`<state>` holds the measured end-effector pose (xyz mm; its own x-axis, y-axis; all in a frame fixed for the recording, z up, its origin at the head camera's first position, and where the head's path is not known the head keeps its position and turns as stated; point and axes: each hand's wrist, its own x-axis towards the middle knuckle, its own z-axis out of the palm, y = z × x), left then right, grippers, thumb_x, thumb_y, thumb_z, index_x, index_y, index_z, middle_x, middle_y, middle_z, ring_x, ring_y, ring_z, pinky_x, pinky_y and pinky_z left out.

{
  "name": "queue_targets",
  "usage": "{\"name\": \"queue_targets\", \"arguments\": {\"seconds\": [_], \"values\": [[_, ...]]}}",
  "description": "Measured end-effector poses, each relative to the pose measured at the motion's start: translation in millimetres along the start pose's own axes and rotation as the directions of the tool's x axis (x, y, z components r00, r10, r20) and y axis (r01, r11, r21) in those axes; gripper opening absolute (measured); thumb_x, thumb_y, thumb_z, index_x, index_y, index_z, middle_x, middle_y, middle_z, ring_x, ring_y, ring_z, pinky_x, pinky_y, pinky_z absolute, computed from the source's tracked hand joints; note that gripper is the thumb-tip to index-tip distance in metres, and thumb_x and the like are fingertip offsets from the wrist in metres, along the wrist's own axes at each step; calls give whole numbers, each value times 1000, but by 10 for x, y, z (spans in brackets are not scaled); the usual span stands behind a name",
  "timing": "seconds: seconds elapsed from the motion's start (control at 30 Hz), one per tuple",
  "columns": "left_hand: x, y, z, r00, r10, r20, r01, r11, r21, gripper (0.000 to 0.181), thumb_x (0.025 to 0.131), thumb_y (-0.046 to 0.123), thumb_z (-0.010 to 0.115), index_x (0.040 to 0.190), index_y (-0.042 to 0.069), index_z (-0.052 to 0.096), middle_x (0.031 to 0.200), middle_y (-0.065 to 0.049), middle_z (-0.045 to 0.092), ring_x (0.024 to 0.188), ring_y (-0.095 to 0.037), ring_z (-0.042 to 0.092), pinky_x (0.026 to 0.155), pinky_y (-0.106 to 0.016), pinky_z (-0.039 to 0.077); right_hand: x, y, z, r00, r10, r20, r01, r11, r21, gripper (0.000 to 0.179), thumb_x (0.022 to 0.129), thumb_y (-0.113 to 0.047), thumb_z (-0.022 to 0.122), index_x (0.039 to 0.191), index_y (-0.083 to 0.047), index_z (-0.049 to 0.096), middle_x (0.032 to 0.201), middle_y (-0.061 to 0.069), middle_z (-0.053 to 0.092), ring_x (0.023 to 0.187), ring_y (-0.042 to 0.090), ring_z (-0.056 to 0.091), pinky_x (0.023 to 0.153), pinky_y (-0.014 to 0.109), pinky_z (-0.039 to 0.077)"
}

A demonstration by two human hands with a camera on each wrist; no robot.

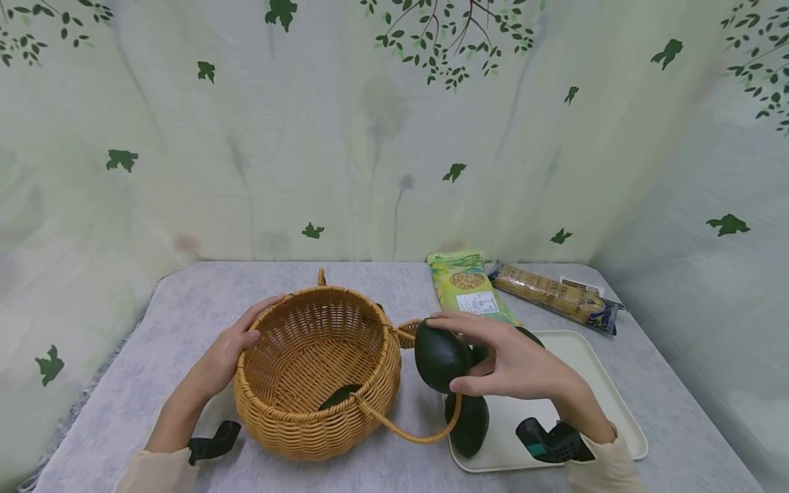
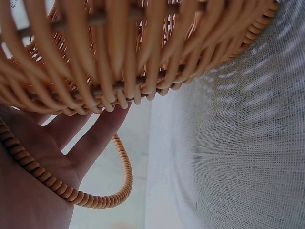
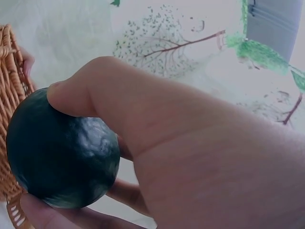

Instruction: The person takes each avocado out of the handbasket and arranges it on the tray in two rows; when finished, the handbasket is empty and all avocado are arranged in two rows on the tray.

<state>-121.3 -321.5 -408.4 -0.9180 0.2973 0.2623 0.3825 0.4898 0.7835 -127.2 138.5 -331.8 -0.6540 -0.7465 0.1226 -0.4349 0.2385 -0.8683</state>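
Observation:
A round wicker basket [image 1: 314, 438] stands tilted toward the viewer, with a dark green avocado [image 1: 340, 396] partly showing inside. My left hand [image 1: 228, 352] grips its left rim; the left wrist view shows the fingers [image 2: 97, 138] against the weave, with a looped handle [image 2: 126, 167] near the palm. Just right of the basket, my right hand [image 1: 511, 359] holds another avocado [image 1: 439, 357] between thumb and fingers, raised above the tray. That avocado [image 3: 62, 152] fills much of the right wrist view. A further avocado [image 1: 470, 428] lies on the tray's left edge, behind the basket's right handle [image 1: 419, 438].
A white tray [image 1: 607, 390] lies under the right forearm; more dark green shows behind the right hand. Behind the tray are a green-yellow bag [image 1: 459, 277] with a white label and a long clear package [image 1: 548, 291]. A printed curtain [image 1: 345, 157] closes off the table's back.

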Motion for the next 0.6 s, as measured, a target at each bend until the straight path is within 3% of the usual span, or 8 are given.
{"name": "queue_targets", "arguments": {"seconds": [0.1,0.17,0.4,0.6], "values": [[7,8,4,1000,-5,3,5,1000,-4,53,111,19,30,163,24,30,159,-21,39,134,-41,49,84,-54,57,-66,28,-15,1000,25,-14,-25,1000,-7,71,91,-15,79,154,-23,48,158,11,42,122,42,59,76,34,62],[8,15,3,1000,-2,5,2,1000,-6,53,111,19,29,163,24,30,159,-22,38,134,-44,48,84,-55,56,-105,49,-28,999,39,-21,-39,999,-7,71,91,-15,79,154,-23,48,158,12,42,122,42,60,76,33,62],[3,24,-2,1000,14,5,-14,1000,-11,53,111,17,29,163,24,30,158,-19,40,133,-4,49,85,-56,56,-231,121,-75,997,67,-43,-68,997,-24,71,90,-16,80,154,-22,48,158,15,42,123,45,59,77,33,62],[-4,35,-6,1000,6,8,-6,1000,-12,53,111,19,29,163,24,30,158,-20,40,131,-1,49,84,-52,57,-339,187,-94,993,96,-63,-97,995,-12,70,91,-16,80,153,-20,49,154,19,45,123,48,59,77,33,62]]}}
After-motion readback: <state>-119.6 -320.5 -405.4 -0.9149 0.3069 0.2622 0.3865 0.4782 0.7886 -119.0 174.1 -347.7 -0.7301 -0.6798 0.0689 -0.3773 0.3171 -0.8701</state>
